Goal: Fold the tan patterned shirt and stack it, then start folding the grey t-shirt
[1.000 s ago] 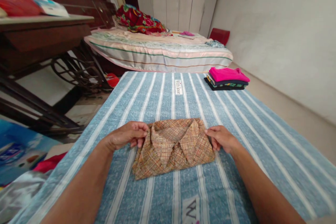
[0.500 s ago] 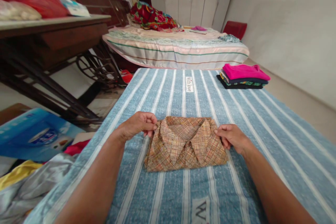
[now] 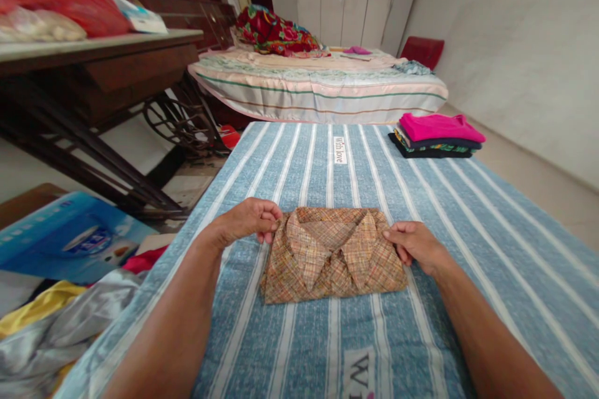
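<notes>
Striped blue cloth (image 3: 468,230) bore lettering (image 3: 359,375) cut off below; left hand (image 3: 250,221) and right hand (image 3: 415,244) pinched opposite sides of a folded plaid shirt (image 3: 337,262), underside hidden.

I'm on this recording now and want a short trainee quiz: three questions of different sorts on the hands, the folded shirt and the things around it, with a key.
1. True or false: the left hand and the right hand are at opposite sides of the checked shirt.
2. Which colour is on top of the folded stack?
A) yellow
B) bright pink
C) white
3. Fill in the blank: the far label on the blue striped cloth reads "With ____".

Key: 1 true; 2 B; 3 love
</notes>
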A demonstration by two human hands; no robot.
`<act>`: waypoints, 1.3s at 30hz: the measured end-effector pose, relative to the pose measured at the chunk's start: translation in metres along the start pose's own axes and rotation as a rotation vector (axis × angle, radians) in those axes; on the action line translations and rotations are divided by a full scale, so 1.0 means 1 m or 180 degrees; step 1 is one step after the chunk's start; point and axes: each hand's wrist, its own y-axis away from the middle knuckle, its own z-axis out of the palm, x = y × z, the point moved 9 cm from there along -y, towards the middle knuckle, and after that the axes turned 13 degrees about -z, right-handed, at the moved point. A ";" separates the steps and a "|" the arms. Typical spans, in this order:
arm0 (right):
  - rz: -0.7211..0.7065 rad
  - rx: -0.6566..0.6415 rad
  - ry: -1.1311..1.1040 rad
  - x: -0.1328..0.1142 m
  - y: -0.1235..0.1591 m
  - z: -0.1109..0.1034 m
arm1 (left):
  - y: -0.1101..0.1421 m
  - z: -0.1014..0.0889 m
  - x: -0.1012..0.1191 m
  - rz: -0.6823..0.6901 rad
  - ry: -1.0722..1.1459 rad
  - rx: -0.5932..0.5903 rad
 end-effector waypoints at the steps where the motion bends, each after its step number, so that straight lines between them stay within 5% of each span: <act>1: -0.0010 0.0005 0.0011 0.000 0.000 0.000 | -0.001 0.000 -0.002 -0.0019 0.0029 -0.0005; 7: -0.0095 0.0051 0.0225 0.002 -0.002 -0.004 | -0.004 -0.001 -0.007 -0.0013 0.0138 -0.0047; 9: -0.0243 0.0387 0.0777 -0.005 0.001 -0.015 | -0.003 -0.001 -0.007 0.0025 0.0164 -0.0059; 12: -0.1035 0.1255 0.1922 -0.048 0.023 -0.025 | -0.004 0.000 -0.007 0.0044 0.0174 -0.0074; 15: -0.2393 0.1290 0.2317 -0.102 0.059 0.014 | -0.005 0.001 -0.007 0.0059 0.0191 -0.0080; 17: -0.3307 0.0720 0.2367 -0.126 0.084 0.061 | -0.005 0.001 -0.007 0.0084 0.0215 -0.0088; 19: -0.3730 0.0154 0.2557 -0.132 0.101 0.102 | -0.005 0.001 -0.007 0.0099 0.0214 -0.0100; 23: -0.3577 -0.0290 0.2991 -0.112 0.102 0.138 | -0.005 0.002 -0.008 0.0120 0.0212 -0.0086; 30: -0.3428 -0.0219 0.2943 -0.084 0.093 0.135 | -0.003 0.000 -0.006 0.0162 0.0296 -0.0065; 39: -0.3455 -0.0155 0.2694 -0.078 0.095 0.133 | 0.006 -0.008 0.000 0.0084 0.0120 0.0011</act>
